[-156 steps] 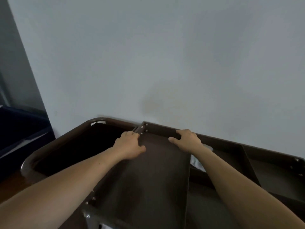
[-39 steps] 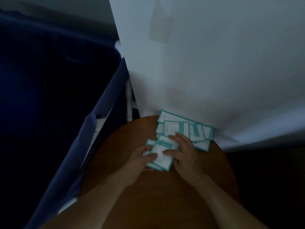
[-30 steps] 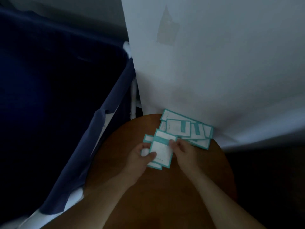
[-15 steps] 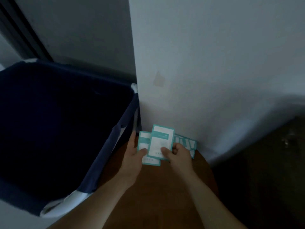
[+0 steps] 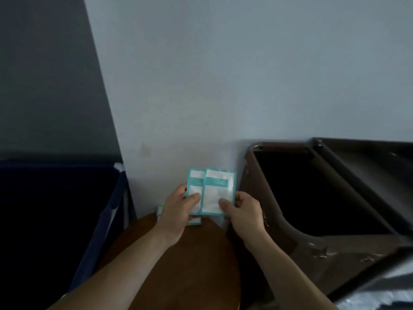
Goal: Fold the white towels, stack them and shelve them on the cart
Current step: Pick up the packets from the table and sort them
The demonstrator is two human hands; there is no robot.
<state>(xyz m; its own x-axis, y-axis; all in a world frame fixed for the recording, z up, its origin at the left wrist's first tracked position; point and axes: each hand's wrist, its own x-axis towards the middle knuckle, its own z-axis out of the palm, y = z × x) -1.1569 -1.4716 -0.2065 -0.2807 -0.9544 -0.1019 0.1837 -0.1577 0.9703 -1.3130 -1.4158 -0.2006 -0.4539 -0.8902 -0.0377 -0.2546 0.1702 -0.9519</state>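
Both hands hold white sachets with teal borders, raised above a round wooden table point(image 5: 190, 260). My left hand point(image 5: 178, 211) pinches the left sachet point(image 5: 194, 191) with thumb on its face. My right hand point(image 5: 243, 213) pinches the right sachet point(image 5: 218, 193), which overlaps the left one. More sachets point(image 5: 194, 221) lie on the table's far edge, mostly hidden under my left hand. The dark brown cart point(image 5: 324, 198) stands to the right with an open dark compartment. No white towel is in view.
A navy fabric hamper point(image 5: 55, 220) stands at the left beside the table. A pale wall point(image 5: 223, 86) rises directly behind. A blurred white-grey surface point(image 5: 380, 287) shows at the bottom right corner.
Both hands lifted the sachets off the table and hold them upright. My view swung right, bringing the cart into sight and pushing the hamper leftward.
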